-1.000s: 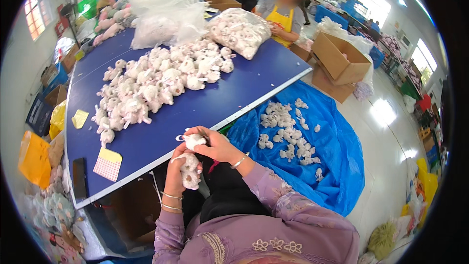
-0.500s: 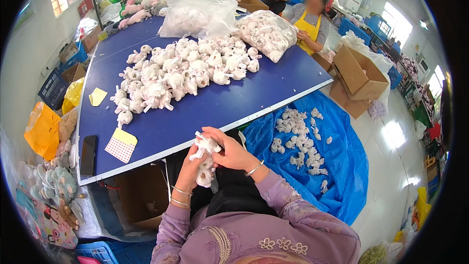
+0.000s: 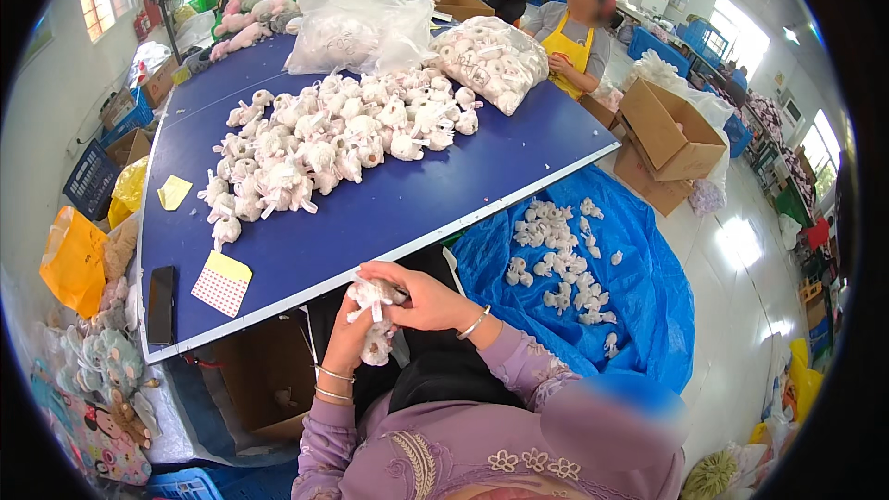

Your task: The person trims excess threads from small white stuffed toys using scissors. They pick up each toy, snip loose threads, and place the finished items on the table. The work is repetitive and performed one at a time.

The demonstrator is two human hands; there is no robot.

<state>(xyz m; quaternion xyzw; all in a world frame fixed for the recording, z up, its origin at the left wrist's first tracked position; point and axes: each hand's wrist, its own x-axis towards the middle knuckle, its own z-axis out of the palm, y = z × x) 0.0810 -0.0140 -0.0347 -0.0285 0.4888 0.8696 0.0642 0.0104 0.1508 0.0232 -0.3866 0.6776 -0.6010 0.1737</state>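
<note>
A small white plush toy piece (image 3: 372, 294) is held between both hands, over my lap just off the table's near edge. My left hand (image 3: 346, 331) wraps around its left side, and its lower fluffy end (image 3: 377, 344) hangs below the fingers. My right hand (image 3: 424, 300) grips it from the right, fingers curled over the top. A white ribbon-like strip shows on the piece near the right thumb. On the blue table (image 3: 454, 187) beyond lies a big pile of similar white plush pieces (image 3: 324, 143), some with white strips.
Right of my lap, a blue tarp (image 3: 648, 315) holds scattered plush pieces (image 3: 565, 264). A phone (image 3: 162, 306) and a sticker sheet (image 3: 222, 283) lie at the table's left. Filled plastic bags (image 3: 491, 60) stand at the back, near a person in a yellow apron (image 3: 571, 46). Cardboard boxes (image 3: 671, 130) stand right.
The plush piece has been turned in my hands, and its white strip now lies by the right thumb. The whole view has shifted slightly. Both hands keep their hold.
</note>
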